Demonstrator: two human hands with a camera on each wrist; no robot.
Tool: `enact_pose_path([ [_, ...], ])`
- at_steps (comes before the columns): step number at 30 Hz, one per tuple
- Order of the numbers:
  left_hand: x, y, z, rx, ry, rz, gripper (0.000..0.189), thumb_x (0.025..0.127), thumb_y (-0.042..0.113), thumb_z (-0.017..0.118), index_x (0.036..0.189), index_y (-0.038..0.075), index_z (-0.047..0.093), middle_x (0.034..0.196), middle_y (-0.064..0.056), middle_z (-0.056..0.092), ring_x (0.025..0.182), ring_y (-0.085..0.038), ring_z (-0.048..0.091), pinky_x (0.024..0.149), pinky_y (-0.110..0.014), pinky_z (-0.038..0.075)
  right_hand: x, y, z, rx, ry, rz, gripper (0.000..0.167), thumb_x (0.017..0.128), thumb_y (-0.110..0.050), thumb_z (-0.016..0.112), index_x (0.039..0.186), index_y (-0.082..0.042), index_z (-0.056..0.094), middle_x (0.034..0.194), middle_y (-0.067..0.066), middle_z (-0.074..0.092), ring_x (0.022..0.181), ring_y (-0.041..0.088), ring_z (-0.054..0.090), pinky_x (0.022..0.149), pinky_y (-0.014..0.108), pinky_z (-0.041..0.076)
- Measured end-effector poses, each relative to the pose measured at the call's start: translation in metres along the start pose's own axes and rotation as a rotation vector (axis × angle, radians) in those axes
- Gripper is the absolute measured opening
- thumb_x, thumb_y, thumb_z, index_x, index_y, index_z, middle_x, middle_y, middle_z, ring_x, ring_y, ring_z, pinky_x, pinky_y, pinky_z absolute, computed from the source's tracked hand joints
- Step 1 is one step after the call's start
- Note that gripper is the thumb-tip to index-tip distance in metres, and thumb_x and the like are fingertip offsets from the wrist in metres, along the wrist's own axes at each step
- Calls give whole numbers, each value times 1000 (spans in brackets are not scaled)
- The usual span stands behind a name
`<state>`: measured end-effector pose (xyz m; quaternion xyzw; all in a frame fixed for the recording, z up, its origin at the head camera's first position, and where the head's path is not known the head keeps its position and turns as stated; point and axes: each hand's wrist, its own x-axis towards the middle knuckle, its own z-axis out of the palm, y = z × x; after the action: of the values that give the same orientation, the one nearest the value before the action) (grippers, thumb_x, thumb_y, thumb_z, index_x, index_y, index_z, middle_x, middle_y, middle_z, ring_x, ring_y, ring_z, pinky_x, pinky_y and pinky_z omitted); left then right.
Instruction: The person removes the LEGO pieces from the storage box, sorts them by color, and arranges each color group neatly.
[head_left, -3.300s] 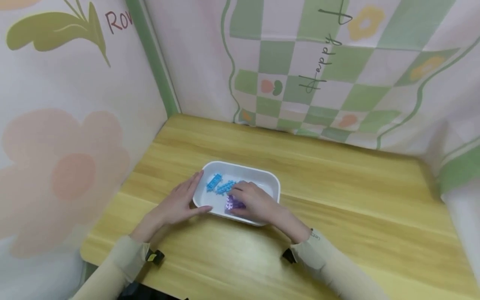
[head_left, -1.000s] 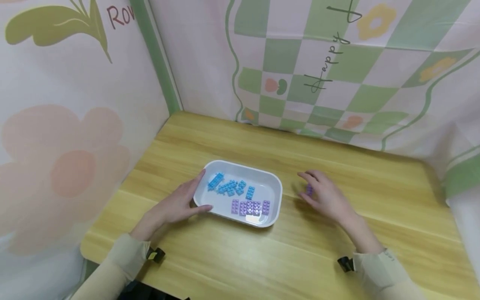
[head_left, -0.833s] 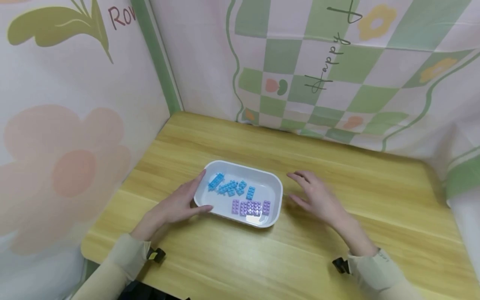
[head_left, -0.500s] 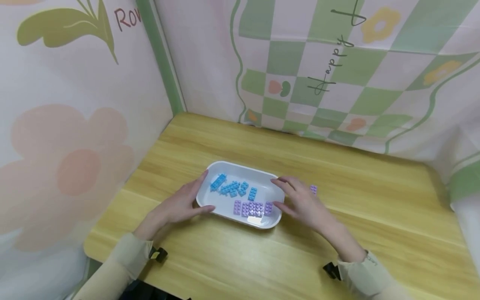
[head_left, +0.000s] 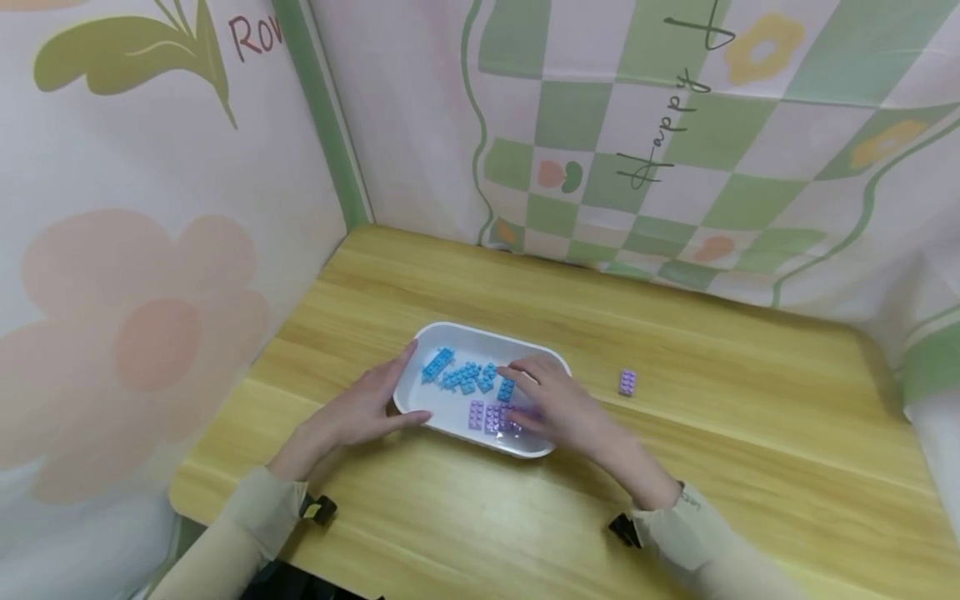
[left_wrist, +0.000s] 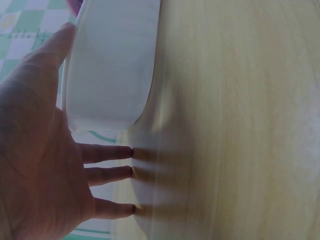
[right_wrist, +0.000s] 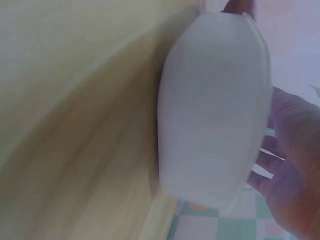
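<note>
A white tray (head_left: 551,353) with toy building bricks in it lies on the table. My left hand (head_left: 362,406) is at its left end, thumb on the near rim and fingers at the far left corner. Straight, spread fingers (left_wrist: 109,175) of that hand show in the left wrist view. My right hand (head_left: 558,406) reaches over the tray's right end, fingers apart, near a blue brick (head_left: 506,390) and purple bricks (head_left: 492,418); it partly covers the purple ones. One purple brick (head_left: 627,382) sits on the table, right of the tray. The right wrist view shows the tray's outer wall (right_wrist: 212,105).
Other blue bricks (head_left: 462,377) and a longer blue brick piece (head_left: 437,364) lie in the tray's left half. The wooden table (head_left: 735,392) meets a patterned curtain (head_left: 577,117) at the back. Another curtain (head_left: 112,250) hangs on the left.
My right hand set a purple brick on the table right of the tray, let it go, and moved left over the tray. The left hand has stayed at the tray's left end.
</note>
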<state>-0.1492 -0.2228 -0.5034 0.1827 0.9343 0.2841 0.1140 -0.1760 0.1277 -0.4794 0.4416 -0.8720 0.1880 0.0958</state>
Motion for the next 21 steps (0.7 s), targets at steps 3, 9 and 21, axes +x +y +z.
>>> enact_pose_path([
  [3,1,0,0,2,-2,-2,119,99,69,70,178,21,-4,183,-18,24,164,-47,36,134,-68,29,7,-4,9,8,-23,-25,62,89,-26,91,140,1,69,132,20,74,126,39,69,115,60,55],
  [9,1,0,1,-7,3,9,118,99,68,70,179,21,-4,182,-19,24,164,-48,36,134,-69,29,19,-13,22,27,-118,-24,54,91,-28,89,134,-1,72,131,18,75,123,37,71,113,58,56],
  [21,1,-1,1,-18,14,13,117,99,67,70,179,22,-3,182,-19,25,164,-47,36,134,-70,29,27,-19,30,-38,-235,7,42,93,-34,88,123,-6,79,126,15,77,120,32,72,113,52,57],
])
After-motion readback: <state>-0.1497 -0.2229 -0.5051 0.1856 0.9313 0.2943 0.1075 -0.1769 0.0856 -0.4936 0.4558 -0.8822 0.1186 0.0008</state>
